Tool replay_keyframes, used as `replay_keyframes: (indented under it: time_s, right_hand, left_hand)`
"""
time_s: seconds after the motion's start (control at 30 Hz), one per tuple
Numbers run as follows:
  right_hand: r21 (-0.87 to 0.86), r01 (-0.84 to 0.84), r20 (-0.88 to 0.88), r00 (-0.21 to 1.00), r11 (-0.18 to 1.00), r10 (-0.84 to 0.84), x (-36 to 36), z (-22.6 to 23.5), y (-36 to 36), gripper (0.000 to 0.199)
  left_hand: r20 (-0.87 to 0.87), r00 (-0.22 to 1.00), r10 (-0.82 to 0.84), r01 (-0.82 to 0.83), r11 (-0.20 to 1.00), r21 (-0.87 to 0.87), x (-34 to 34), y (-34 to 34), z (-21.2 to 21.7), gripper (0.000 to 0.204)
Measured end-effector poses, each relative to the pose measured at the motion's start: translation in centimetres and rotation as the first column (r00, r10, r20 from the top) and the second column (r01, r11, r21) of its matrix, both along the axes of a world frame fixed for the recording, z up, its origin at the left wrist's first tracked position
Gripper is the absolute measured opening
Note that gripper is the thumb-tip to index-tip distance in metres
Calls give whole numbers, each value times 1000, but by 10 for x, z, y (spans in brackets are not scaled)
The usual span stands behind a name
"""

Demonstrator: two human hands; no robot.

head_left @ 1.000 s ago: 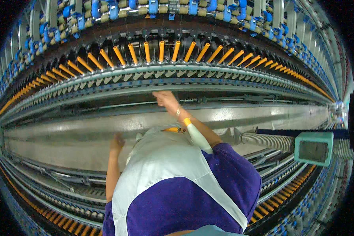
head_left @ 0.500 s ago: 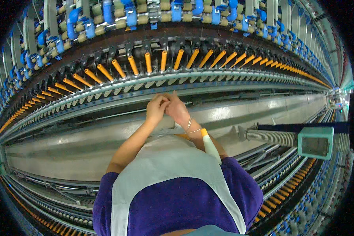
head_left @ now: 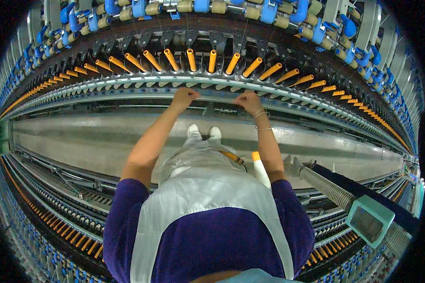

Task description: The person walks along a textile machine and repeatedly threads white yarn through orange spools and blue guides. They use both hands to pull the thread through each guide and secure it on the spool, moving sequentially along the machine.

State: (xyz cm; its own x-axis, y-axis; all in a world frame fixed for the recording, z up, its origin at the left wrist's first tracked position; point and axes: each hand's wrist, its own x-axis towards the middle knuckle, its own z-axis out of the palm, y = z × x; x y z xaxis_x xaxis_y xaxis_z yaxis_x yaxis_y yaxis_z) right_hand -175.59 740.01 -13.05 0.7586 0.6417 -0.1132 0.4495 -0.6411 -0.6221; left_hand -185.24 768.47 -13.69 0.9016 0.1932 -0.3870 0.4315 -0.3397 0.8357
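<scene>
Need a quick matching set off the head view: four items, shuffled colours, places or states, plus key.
Column 1
1. Left hand
2. Right hand
3. Shoes
4. Teal-framed box

Column 2
A. White, a pair on the floor
B. Thin bands around the wrist
C. Lower right of the picture, beside a ribbed hose
D. No band at the wrist

Pairs: 1-D, 2-B, 3-A, 4-C

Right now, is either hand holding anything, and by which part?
Can't tell. The left hand and right hand both have curled fingers, with no object visible in either; something very thin could go unseen.
</scene>
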Motion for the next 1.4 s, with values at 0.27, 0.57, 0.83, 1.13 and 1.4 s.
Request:
replay_keyframes:
  time_s: [0.27,0.57,0.83,1.13,1.4]
  right_hand:
    - [392,240,229,910,888,-347,-8,-25,58,20]
    - [386,548,45,792,742,-608,-7,-19,120,23]
    - [469,580,-325,814,666,-481,-44,19,60,22]
    - [427,566,-367,821,705,-437,-69,57,47,25]
    - [638,181,64,956,748,-285,-41,105,63,16]
  left_hand:
    - [-639,507,579,-799,38,-601,33,13,-34,10]
    - [-334,800,499,-309,-134,-941,0,43,-11,16]
    - [210,715,667,-469,680,-564,28,-68,106,19]
    - [241,839,488,-441,869,-224,70,-59,94,21]
    - [472,812,344,-514,804,299,48,-92,-24,31]
